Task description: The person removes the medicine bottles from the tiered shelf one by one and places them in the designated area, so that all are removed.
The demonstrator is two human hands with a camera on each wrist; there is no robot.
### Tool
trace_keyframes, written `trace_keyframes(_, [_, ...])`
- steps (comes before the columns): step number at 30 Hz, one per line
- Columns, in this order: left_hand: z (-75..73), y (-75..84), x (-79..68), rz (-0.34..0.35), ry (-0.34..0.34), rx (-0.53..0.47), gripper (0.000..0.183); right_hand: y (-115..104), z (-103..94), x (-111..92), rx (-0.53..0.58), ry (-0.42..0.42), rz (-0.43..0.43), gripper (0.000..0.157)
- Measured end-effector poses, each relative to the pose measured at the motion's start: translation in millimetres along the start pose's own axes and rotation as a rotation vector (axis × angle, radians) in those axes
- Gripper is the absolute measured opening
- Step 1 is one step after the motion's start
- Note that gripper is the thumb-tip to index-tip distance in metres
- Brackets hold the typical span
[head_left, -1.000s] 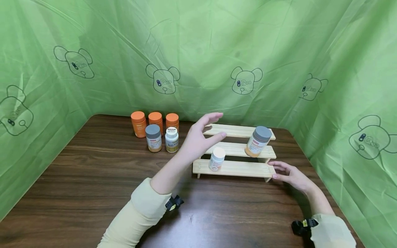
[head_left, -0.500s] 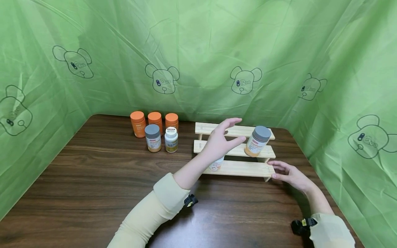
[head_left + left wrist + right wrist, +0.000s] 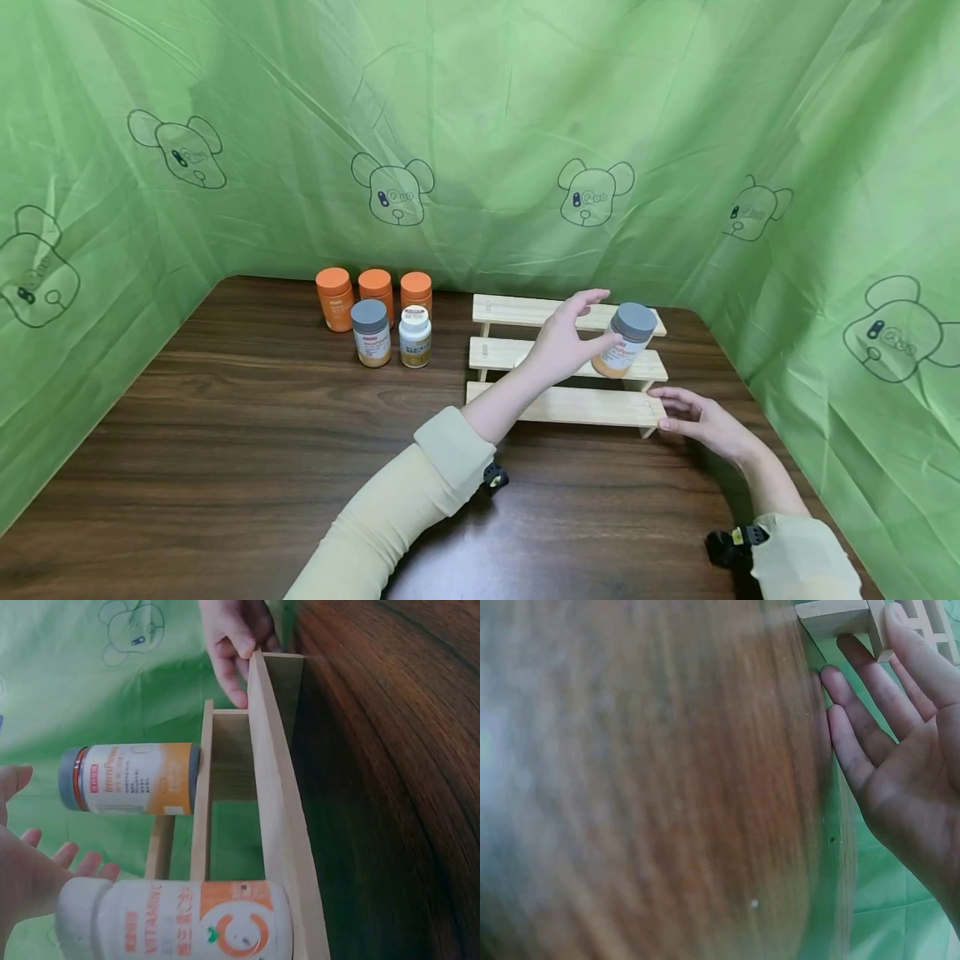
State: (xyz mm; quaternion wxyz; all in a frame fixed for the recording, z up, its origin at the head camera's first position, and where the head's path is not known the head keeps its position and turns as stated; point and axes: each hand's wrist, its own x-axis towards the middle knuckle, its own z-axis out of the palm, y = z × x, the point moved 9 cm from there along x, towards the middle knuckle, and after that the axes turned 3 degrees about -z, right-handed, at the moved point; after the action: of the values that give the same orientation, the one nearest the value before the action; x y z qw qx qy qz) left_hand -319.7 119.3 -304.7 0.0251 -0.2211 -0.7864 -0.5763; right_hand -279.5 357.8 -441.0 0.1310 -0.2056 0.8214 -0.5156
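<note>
My left hand (image 3: 564, 343) reaches over the three-tier wooden shelf (image 3: 592, 407), thumb and fingers spread. In the head view its thumb overlaps a grey-capped supplement jar (image 3: 619, 354) on the middle tier. The left wrist view shows that jar (image 3: 139, 778) upright, a little beyond the fingers. A white vitamin C bottle (image 3: 180, 922) stands on the bottom tier, mostly hidden behind my left hand and wrist in the head view. At the right end of the bottom tier, my right hand (image 3: 708, 427) pinches the board's end between thumb and fingers.
Left of the shelf, several bottles stand on the brown wooden table (image 3: 247, 417): orange jars (image 3: 334, 302) at the back, a second grey-capped jar (image 3: 372, 337) and a white-capped bottle (image 3: 416, 340) before them. A green curtain (image 3: 480, 100) hangs behind and at both sides.
My left hand has moved right across the shelf, from above the vitamin C bottle to the grey-capped jar. My right hand has stayed at the shelf's end.
</note>
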Motion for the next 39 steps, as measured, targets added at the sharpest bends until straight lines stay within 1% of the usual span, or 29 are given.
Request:
trace_keyframes(5, [11.5,-2.6,6.1,0.001,-0.026,-0.022,0.064,-0.9,-0.4,0.9,-0.006,-0.001,-0.003,0.048])
trace_keyframes(13, [25.3,-5.8,13.5,-0.008,-0.048,-0.079,0.061,1.3,-0.4,0.8,0.005,-0.012,0.008,0.049])
trace_keyframes(19, [31.7,-6.0,18.2,-0.038,-0.052,-0.1,0.058,0.5,-1.3,1.3,-0.003,-0.01,0.011,0.048])
trace_keyframes(23, [35.9,-7.9,19.8,-0.057,-0.054,-0.09,0.056,1.3,-1.0,0.8,-0.012,-0.01,0.016,0.048])
trace_keyframes(31, [38.3,-11.2,20.8,-0.059,-0.04,-0.092,0.051,2.0,-0.7,-0.1,-0.008,-0.01,0.025,0.048])
trace_keyframes(39, [32.2,-11.5,19.5,-0.045,0.003,-0.08,0.049,2.8,0.0,-0.1,-0.011,-0.008,0.025,0.048])
